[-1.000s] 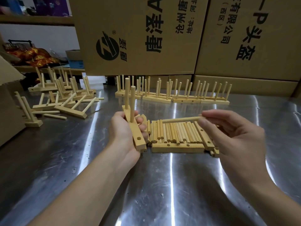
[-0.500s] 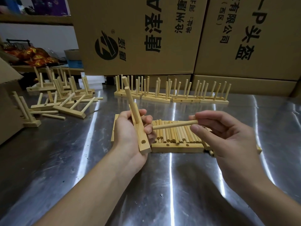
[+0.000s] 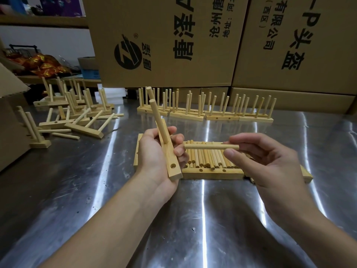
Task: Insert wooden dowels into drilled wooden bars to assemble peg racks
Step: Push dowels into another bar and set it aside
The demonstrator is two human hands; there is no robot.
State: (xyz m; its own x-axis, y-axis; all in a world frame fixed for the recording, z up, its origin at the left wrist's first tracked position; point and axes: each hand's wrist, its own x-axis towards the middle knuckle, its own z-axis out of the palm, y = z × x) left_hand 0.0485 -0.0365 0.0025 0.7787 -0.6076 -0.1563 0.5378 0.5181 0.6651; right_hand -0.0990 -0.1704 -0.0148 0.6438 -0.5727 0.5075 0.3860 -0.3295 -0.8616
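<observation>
Clasping bar (image 3: 171,158) in left grip (image 3: 154,153) | right grip (image 3: 260,163) pinches dowel (image 3: 211,147), level, tip near bar

You're in a small assembly workshop: a steel bench (image 3: 77,190) lies under your left hand (image 3: 154,157), printed cartons (image 3: 164,45) stack up beyond it, and finished peg racks (image 3: 222,118) line up between.

Dim; glare streaks on steel table (image 3: 222,219); edges warped.
</observation>
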